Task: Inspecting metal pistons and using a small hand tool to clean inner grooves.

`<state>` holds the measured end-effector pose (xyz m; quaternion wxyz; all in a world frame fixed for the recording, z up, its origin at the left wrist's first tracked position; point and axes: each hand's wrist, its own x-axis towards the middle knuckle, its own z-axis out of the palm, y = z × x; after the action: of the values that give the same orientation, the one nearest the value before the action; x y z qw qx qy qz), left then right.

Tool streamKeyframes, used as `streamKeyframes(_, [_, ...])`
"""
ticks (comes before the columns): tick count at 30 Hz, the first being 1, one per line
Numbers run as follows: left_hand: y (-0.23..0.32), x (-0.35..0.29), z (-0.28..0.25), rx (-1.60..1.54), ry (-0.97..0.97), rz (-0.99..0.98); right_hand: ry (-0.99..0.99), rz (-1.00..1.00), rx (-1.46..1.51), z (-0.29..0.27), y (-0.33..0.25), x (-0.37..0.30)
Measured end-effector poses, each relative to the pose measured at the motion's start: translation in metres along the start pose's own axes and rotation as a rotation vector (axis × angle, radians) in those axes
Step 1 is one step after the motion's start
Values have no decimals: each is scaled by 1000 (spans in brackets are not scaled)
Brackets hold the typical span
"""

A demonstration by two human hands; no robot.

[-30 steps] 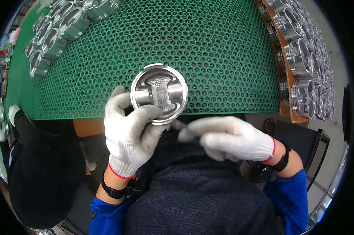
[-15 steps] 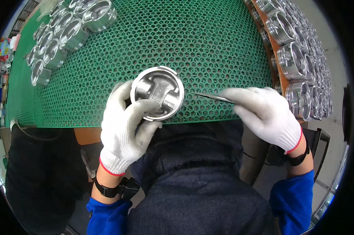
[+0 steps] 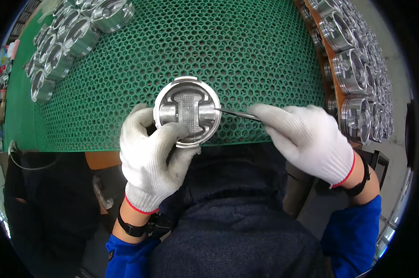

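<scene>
A silvery metal piston is gripped in my left hand, which wears a white knit glove with a red cuff edge. Its hollow underside faces up, showing the ribbed inner floor and the pin bosses on both sides. My left thumb reaches over the near rim. Pinched between the gloved fingers of my right hand is a thin, dark, pointed metal tool; a blade or a scraper, I cannot tell which. Its tip meets the right side of the piston's rim.
Green honeycomb matting covers the table. Several pistons stand in rows at the far left. On the right, many more pistons are packed along an orange-brown board. Dark cloth shows below the table at left.
The piston has turned slightly and tipped more squarely upward in my left hand. My right hand has moved left, bringing the tool's tip from apart to the piston's rim.
</scene>
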<state>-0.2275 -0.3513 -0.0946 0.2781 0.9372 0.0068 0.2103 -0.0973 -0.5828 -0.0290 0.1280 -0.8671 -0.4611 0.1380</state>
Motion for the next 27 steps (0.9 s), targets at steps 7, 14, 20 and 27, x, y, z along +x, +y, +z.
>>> streamKeyframes(7, [2,7,-2,36,54,51,-71,-58,342,28,-13,-7])
streamKeyframes(14, [-17,0,-25,177,54,-37,-384,-65,960,20,-20,7])
streamKeyframes(20, [-118,-24,-86,517,379,-293,-312,444,1013,23,1,-17])
streamKeyframes(27, [-129,5,-113,327,490,-351,-257,-159,670,50,16,-23])
